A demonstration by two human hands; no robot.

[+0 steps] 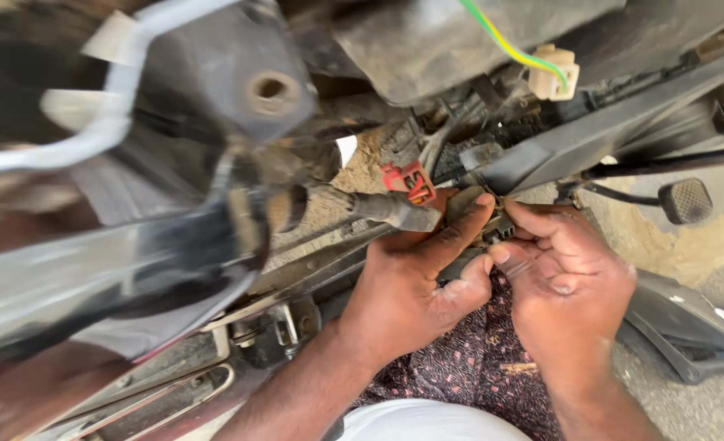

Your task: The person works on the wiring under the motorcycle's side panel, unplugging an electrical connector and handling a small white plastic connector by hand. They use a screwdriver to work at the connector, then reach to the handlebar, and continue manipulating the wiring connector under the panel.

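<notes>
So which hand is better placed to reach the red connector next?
Probably the left hand: its fingers already lie just below the red connector. The right hand sits farther off, pinching the dark plug.

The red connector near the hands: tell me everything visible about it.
The red connector is a small blocky plug, apparently plastic, with an open face showing pale contacts inside. It looks dusty and sits tilted among dark cables beneath the vehicle's bodywork, just above the left hand. A grey sleeved cable end lies right beneath it. Whether the fingers actually touch it cannot be told.
</notes>
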